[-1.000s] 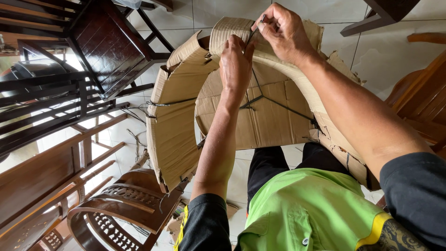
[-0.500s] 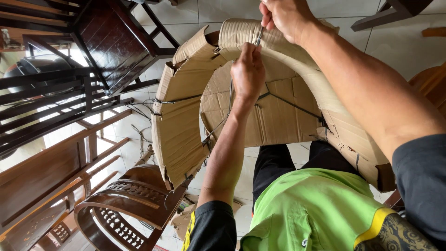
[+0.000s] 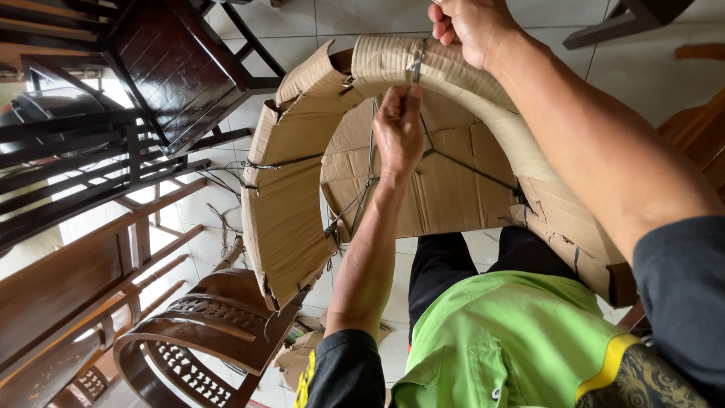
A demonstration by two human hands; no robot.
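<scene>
A curved chair frame wrapped in brown corrugated cardboard [image 3: 283, 204] stands in front of me, bound with thin grey string [image 3: 468, 168]. My left hand [image 3: 399, 130] pinches the string just under the top of the cardboard arch. My right hand [image 3: 470, 26] is closed in a fist above the arch, gripping the upper end of the same string where it crosses the cardboard. A flat cardboard panel [image 3: 445, 193] covers the seat behind the strings.
Dark wooden chairs [image 3: 162, 68] stand at the upper left, and a carved round-backed wooden chair [image 3: 204, 332] lies at the lower left. More wooden furniture [image 3: 698, 125] is at the right edge. The floor is pale tile [image 3: 340, 15]. My green shirt [image 3: 513, 340] fills the bottom.
My right hand has risen a little above the arch with the string. My left hand has moved up from the panel to the underside of the arch.
</scene>
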